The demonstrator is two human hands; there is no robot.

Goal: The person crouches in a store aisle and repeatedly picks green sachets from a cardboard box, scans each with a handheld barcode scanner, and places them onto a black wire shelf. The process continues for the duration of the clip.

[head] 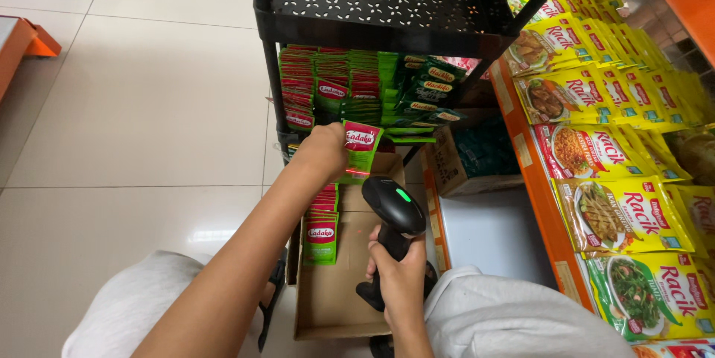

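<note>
**Sachet held up to a handheld scanner beside a black rack**

Sachet (pixel 360 148), green with a red and white label, sits pinched in the left hand (pixel 325 148), upright and slightly tilted, just in front of the lower tier of the black metal rack (pixel 372 0). A red glow falls across the sachet's lower edge. The left hand's fingers are closed round the packet's left side, with the arm reaching in from the near left.

The right hand (pixel 398 272) is wrapped tight around the grip of a black barcode scanner (pixel 392 205), whose head points up and away towards the sachet; a small green light shows on top of the head. Scanner and sachet are near each other but apart.

Below both hands lies an open brown cardboard box (pixel 335 298) on the floor, mostly bare inside. A short row of matching green and red sachets (pixel 321 233) stands along its far left side.

On the rack's lower tier, behind the held packet, stand dense rows of the same small sachets (pixel 328 90) to the left and dark green packets (pixel 428 86) to the right. The top tray of the rack is perforated.

To the right runs an orange shelf (pixel 538 179) carrying overlapping rows of yellow seasoning packets (pixel 618 213) with food pictures on them. Between rack and shelf sits a small brown carton (pixel 458 164) with dark green contents.

The floor (pixel 134 105) is pale glossy tile. The person's knees in light grey fabric (pixel 514 321) frame the near edge.
</note>
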